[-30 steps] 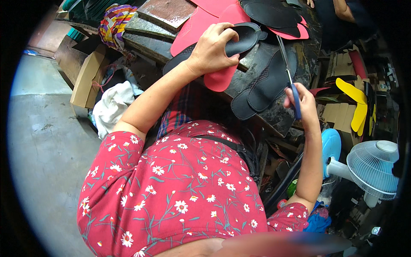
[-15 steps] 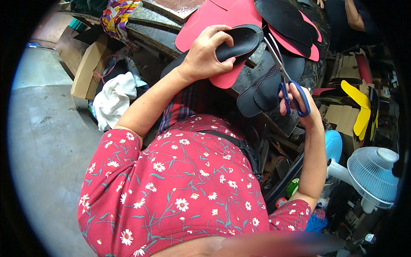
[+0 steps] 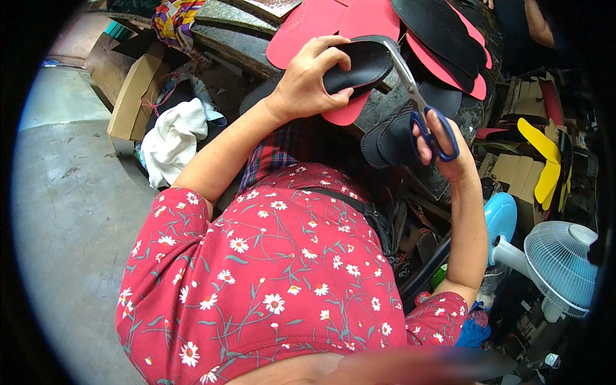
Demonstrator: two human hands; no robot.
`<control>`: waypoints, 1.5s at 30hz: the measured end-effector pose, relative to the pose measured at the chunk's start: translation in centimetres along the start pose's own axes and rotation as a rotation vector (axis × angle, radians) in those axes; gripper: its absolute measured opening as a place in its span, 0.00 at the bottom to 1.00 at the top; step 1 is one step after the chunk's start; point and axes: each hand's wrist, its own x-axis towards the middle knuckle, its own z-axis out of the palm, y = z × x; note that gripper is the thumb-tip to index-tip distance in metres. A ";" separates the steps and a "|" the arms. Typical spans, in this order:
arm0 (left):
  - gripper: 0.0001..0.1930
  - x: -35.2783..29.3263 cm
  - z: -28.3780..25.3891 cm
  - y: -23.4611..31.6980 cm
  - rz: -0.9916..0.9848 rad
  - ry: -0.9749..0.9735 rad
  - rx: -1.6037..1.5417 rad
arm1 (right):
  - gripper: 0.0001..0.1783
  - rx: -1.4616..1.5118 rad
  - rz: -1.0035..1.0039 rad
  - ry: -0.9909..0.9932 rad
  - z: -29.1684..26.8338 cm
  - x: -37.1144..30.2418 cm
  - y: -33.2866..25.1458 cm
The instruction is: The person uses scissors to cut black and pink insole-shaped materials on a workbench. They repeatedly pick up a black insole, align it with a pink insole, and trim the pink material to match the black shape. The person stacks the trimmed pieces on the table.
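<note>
Scissors (image 3: 416,96) had closed in on black shoe pc (image 3: 362,62); tips seemed at its rim, so work was within bite (blade gap unclear); our L hand (image 3: 311,80) pinched pc above bench (image 3: 380,111), R hand (image 3: 446,144) gripped handles; pink sheets (image 3: 314,29) crowded far side; freest room betw. hands.

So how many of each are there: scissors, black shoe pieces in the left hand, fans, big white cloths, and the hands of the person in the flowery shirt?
Scissors: 1
Black shoe piece in the left hand: 1
Fan: 1
Big white cloth: 1
That person's hands, left and right hand: 2
Total: 6
</note>
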 end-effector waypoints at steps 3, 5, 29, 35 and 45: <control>0.23 -0.2 0.1 -0.1 -0.002 -0.045 0.046 | 0.26 -0.098 0.027 -0.031 -0.2 -0.6 0.3; 0.27 -0.3 0.4 0.2 -0.010 -0.069 0.117 | 0.22 -0.095 0.107 -0.031 0.0 -1.0 0.8; 0.33 0.6 0.0 -0.3 -0.114 -0.013 -0.016 | 0.32 0.050 0.067 -0.020 -1.7 -1.6 0.7; 0.33 0.3 0.2 0.0 -0.092 -0.051 0.032 | 0.34 0.154 0.041 -0.043 -1.1 0.4 0.3; 0.33 0.3 0.2 0.3 -0.088 -0.095 0.057 | 0.27 -0.067 0.054 0.116 -0.4 -0.2 0.0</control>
